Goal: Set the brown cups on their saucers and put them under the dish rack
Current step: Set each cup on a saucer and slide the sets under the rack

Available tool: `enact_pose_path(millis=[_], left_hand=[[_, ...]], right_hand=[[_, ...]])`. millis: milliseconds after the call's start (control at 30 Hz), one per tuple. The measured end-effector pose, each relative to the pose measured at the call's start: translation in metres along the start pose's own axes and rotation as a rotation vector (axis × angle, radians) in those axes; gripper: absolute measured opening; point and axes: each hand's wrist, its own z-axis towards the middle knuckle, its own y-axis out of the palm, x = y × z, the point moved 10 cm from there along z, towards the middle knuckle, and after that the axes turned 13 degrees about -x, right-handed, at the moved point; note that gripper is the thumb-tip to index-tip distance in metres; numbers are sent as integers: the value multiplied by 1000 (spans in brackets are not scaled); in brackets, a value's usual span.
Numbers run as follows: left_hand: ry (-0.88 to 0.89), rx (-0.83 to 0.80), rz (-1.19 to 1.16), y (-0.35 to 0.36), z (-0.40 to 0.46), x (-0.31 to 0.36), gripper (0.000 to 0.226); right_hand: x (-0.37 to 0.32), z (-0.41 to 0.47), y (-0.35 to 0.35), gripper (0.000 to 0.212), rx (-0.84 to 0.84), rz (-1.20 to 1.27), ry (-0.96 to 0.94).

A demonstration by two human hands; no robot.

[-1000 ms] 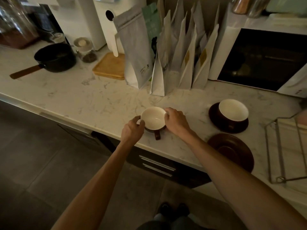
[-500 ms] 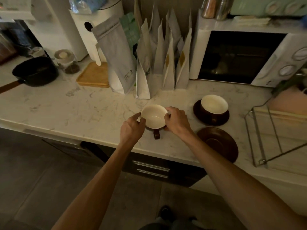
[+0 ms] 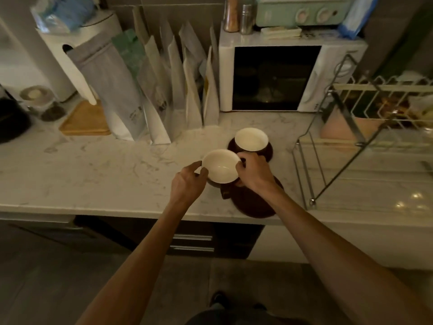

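I hold a brown cup (image 3: pixel 220 165) with a cream inside in both hands, lifted off the marble counter (image 3: pixel 93 174). My left hand (image 3: pixel 187 182) grips its left rim and my right hand (image 3: pixel 254 173) grips its right rim. Its handle points toward me. An empty brown saucer (image 3: pixel 253 204) lies just right of and below the cup, partly hidden by my right wrist. Behind it, a second brown cup (image 3: pixel 251 139) sits on its own saucer (image 3: pixel 269 151). The wire dish rack (image 3: pixel 339 141) stands at the right.
A white microwave (image 3: pixel 276 76) stands behind the cups. Several upright paper bags (image 3: pixel 168 90) line the back wall. A wooden board (image 3: pixel 84 120), a small jar (image 3: pixel 39 102) and a dark pan (image 3: pixel 11 123) sit at the left. Drawers lie below the counter edge.
Both hands have carried the cup to the right, off the counter and toward the empty saucer. The view has swung right, bringing the dish rack further in.
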Motion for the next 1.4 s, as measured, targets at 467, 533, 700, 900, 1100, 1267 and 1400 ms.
enact_pose_path(millis=[467, 533, 700, 900, 1100, 1267, 1400], left_hand=[[42, -164, -81, 75, -8, 44, 43], [46, -172, -75, 80, -9, 48, 43], [68, -195, -51, 89, -10, 55, 40], [55, -207, -36, 92, -13, 54, 40], [27, -221, -55, 91, -14, 48, 41], [14, -228, -58, 92, -14, 47, 42], [22, -225, -47, 93, -16, 46, 41]], right_hand=[[76, -39, -36, 34, 70, 87, 131], [81, -41, -38, 32, 69, 92, 138], [86, -47, -40, 33, 68, 91, 148], [89, -49, -37, 33, 59, 88, 133], [87, -49, -32, 32, 47, 68, 123], [86, -47, -30, 33, 43, 59, 104], [86, -48, -31, 34, 42, 49, 100]])
